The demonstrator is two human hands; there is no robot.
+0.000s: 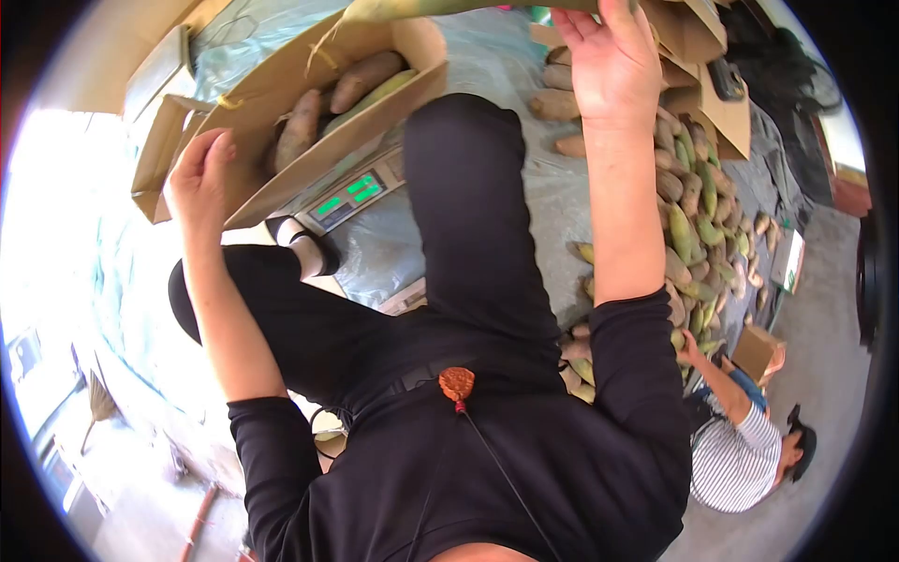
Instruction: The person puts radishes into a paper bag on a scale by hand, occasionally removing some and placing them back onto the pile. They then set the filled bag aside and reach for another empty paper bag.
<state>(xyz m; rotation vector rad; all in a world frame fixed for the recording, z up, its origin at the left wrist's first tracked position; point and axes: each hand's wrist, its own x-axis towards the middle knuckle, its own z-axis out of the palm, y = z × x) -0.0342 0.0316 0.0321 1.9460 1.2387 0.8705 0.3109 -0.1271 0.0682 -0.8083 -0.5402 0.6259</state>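
Here, left hand (199, 178) fingers curled gripping tan cardboard box (309, 140) flap; brownish tubers (361, 80) inside.

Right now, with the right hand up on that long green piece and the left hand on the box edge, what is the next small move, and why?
Probably lower the green piece into the cardboard box. The right hand holds it just above the box, which already has similar pieces inside. The left hand steadies the box at its near edge, over the scale.

An open brown cardboard box (309, 140) sat tilted in the upper left of the frame. It held several long brownish-green tubers (361, 80), lying lengthwise inside.
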